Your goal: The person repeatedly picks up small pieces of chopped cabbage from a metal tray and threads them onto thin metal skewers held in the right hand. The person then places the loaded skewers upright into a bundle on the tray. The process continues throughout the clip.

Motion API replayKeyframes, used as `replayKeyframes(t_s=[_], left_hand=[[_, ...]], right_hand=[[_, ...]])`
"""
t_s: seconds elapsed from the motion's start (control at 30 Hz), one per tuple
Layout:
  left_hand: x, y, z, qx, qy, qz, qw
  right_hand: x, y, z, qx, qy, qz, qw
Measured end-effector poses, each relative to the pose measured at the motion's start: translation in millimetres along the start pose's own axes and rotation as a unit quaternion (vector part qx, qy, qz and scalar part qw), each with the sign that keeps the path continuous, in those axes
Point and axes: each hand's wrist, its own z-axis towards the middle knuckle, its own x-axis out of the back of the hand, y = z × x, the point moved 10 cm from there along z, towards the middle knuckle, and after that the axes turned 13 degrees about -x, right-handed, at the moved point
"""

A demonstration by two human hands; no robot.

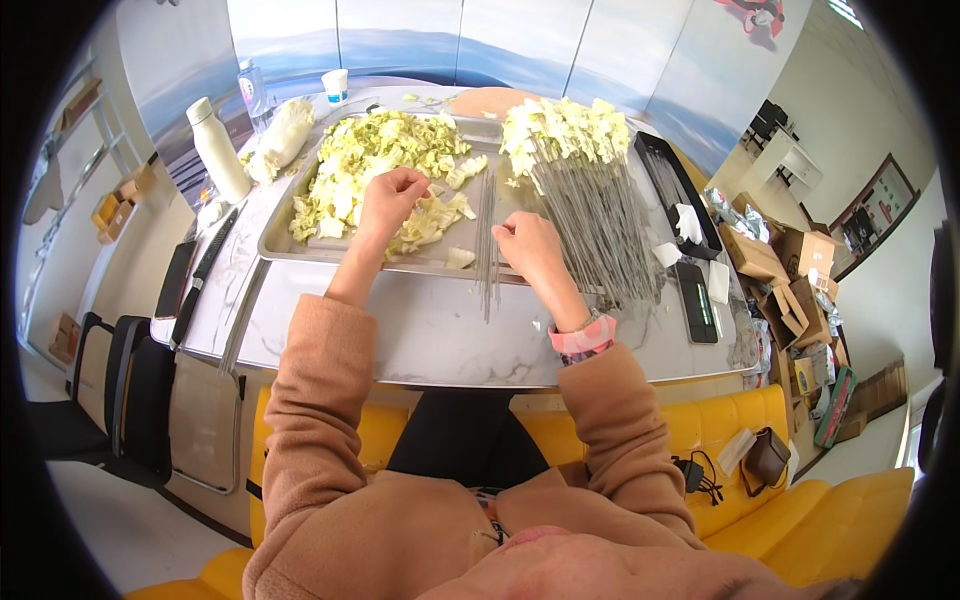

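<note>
A metal tray (330, 255) on the table holds a heap of chopped pale-green cabbage (350, 160). Over the near right part of that heap is my left hand (393, 205), its fingers pinched together; what they hold, if anything, is too small to make out. My right hand (530, 243) is closed just right of a narrow bunch of bare thin skewers (486, 240) lying across the tray's near rim. I cannot make out what its fingers hold. Beyond it, many skewers (600, 220) lie side by side, with cabbage pieces (565, 130) threaded on their far ends.
On the left stand a white bottle (218, 150) and a whole cabbage (282, 140), with a knife (203, 275) nearer me. A paper cup (335, 86) is at the back. Right of the skewers are a black box (675, 190) and a phone (697, 303).
</note>
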Motion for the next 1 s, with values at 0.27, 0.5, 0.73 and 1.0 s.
replayKeyframes(t_s=[0.27,0.5,0.73,1.0], left_hand=[[6,-5,2,-0.008,0.02,0.054,0.998],[-6,24,26,-0.188,0.03,0.328,0.925],[-64,-32,51,-0.142,-0.229,0.574,0.774],[-57,-20,42,-0.112,-0.249,0.55,0.789]], right_hand=[[-38,35,16,-0.1,-0.14,0.126,0.977],[-34,31,15,-0.098,-0.142,0.116,0.978],[-26,26,9,-0.102,-0.136,0.114,0.979],[-28,34,7,-0.132,-0.158,0.142,0.968]])
